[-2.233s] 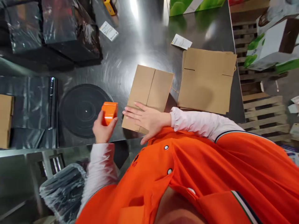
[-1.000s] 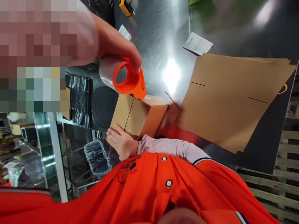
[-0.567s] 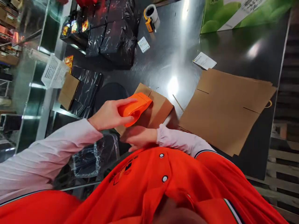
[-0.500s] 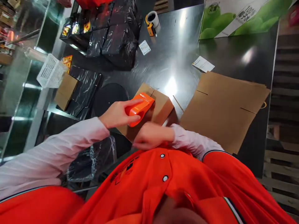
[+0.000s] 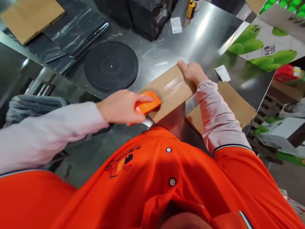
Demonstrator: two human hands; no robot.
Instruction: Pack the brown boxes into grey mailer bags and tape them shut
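Observation:
My left hand (image 5: 121, 106) grips an orange tape dispenser (image 5: 148, 103), pressing it against the near end of a small closed cardboard box (image 5: 169, 93). A shiny strip of clear tape runs along the box's top seam. My right hand (image 5: 192, 71) rests on the far end of the box, fingers lying flat across the cardboard. The box lies on a steel table (image 5: 205, 41). Beneath my right forearm, flat cardboard sheets (image 5: 228, 108) lie partly hidden.
A round black turntable (image 5: 111, 66) sits left of the box. Black wrapped packs (image 5: 147, 12), flat black bags (image 5: 76, 35) and a cardboard sheet (image 5: 28, 16) lie beyond it. A green-printed carton (image 5: 262, 44) stands at the table's far right edge, with a yellow-handled tape dispenser (image 5: 190, 9) at the top.
My right hand has moved from the near side of the box to its far end. The dispenser has moved along the box, leaving tape on the seam. The whole view has rotated.

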